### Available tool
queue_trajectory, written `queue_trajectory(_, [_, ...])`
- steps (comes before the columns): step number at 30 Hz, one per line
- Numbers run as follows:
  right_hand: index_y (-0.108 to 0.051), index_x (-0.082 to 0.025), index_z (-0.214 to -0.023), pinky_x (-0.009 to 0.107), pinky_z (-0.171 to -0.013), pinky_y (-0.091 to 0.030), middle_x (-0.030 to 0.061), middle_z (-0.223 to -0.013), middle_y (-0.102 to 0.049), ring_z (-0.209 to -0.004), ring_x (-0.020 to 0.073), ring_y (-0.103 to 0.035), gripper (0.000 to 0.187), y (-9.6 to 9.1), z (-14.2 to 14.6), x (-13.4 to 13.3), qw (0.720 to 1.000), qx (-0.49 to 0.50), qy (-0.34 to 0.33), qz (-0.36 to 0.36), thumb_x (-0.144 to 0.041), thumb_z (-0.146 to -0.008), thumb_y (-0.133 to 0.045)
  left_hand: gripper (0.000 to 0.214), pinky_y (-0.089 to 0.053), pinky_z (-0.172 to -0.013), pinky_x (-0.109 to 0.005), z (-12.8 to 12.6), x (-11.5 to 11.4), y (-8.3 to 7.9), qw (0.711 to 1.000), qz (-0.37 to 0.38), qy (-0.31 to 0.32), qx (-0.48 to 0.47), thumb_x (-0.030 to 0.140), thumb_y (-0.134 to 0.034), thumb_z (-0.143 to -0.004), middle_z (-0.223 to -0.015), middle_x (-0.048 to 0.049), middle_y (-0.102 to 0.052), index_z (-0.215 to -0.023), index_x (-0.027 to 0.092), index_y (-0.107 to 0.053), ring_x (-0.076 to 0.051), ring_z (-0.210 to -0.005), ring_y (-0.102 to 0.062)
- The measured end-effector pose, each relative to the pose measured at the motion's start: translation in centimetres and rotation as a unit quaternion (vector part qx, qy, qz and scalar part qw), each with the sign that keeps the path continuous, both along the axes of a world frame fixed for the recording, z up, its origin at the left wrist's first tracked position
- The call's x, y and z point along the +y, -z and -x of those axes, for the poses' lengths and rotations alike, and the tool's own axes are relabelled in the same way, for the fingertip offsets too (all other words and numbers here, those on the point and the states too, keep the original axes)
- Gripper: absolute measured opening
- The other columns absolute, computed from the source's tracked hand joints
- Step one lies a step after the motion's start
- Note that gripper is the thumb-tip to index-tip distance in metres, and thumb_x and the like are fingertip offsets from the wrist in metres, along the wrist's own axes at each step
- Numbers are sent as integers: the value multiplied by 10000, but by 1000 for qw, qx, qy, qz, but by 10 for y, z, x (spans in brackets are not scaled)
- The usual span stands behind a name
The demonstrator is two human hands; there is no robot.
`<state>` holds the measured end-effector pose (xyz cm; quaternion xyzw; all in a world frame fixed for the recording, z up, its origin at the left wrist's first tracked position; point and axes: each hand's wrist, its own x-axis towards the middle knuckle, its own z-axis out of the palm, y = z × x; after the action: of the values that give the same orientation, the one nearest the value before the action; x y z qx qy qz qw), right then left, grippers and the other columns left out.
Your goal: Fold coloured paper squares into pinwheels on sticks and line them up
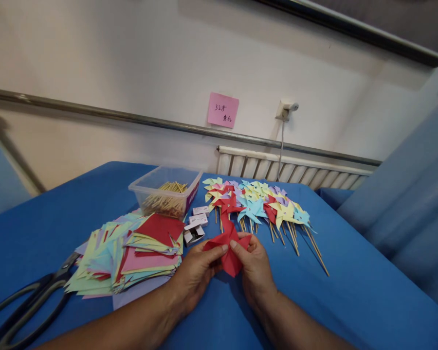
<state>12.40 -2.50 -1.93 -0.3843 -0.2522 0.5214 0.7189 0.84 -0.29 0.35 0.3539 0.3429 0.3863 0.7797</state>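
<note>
A red paper pinwheel (230, 262) is between my two hands, its folded points spread around the middle. My left hand (200, 265) pinches it from the left, thumb on top near the centre. On the other side my right hand (254, 262) grips it too, its thumb also pressed close to the centre. The fingers under the paper are mostly hidden. No stick shows on this pinwheel. Just beyond it lie several finished pinwheels (251, 206) on thin wooden sticks, in red, yellow, blue and purple.
Stacked coloured paper squares (153, 265) lie on the left by large black-handled scissors (40, 296). Behind them stands a clear plastic box (160, 182) of sticks. Small cartons (198, 219) sit beside it, one opened. A blue cloth (332, 311) covers the table; a radiator (295, 169) is behind.
</note>
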Motion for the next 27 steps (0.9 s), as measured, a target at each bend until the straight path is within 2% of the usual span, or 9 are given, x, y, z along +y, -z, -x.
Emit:
queue_trajectory(6, [-538, -173, -908, 267, -645, -501, 20, -776, -706, -643, 138, -648, 357, 4, 1, 0, 1000, 17, -21, -4, -254, -656, -779, 238, -490, -720, -268, -1, 0, 0, 999, -7, -32, 17, 240, -721, -694, -840, -84, -729, -903, 129, -707, -172, -748, -646])
queue_trajectory(9, [-547, -178, -1009, 249, -615, -476, -9, -715, -674, -608, 124, -620, 377, 4, -3, -1, 999, 3, -34, -13, -284, -706, -745, 205, -494, -670, -256, 3, 4, -3, 998, 2, -52, 30, 222, -719, -688, -771, -70, -732, -869, 126, -707, -162, -678, -646])
queue_trajectory(13, [-495, -205, -1194, 251, -637, -450, -15, -717, -646, -632, 119, -578, 427, 2, -7, -4, 994, -97, -14, -46, -357, -818, -630, 191, -519, -698, -290, 10, 14, -10, 997, 7, -70, 13, 188, -706, -692, -805, -76, -741, -872, 124, -698, -191, -720, -670])
queue_trajectory(17, [-426, -246, -1312, 278, -701, -438, -22, -712, -605, -671, 130, -549, 458, -1, -7, -10, 973, -212, -4, -95, -344, -879, -538, 151, -539, -691, -326, 17, 19, -16, 997, 8, -77, 4, 165, -682, -704, -789, -74, -743, -851, 129, -687, -206, -695, -678])
queue_trajectory(19, [-454, -257, -1306, 283, -712, -435, -17, -719, -590, -690, 137, -549, 425, -2, -6, -13, 956, -266, -22, -118, -315, -890, -516, 111, -545, -684, -335, 19, 20, -18, 998, 12, -67, -7, 166, -670, -715, -759, -70, -740, -818, 128, -682, -206, -675, -676])
queue_trajectory(23, [-588, -246, -1174, 282, -698, -451, 10, -776, -611, -706, 151, -572, 306, -2, -8, -15, 925, -348, -57, -142, -261, -876, -517, 28, -536, -624, -292, 20, 20, -20, 997, 25, -63, -20, 138, -661, -712, -657, -31, -719, -739, 147, -664, -169, -589, -654])
queue_trajectory(27, [-635, -240, -1083, 282, -701, -462, 15, -804, -639, -717, 155, -591, 252, -1, -11, -14, 916, -367, -58, -149, -211, -857, -526, 19, -529, -603, -275, 20, 19, -20, 998, 22, -48, -24, 134, -651, -719, -633, -28, -711, -703, 143, -656, -157, -564, -644])
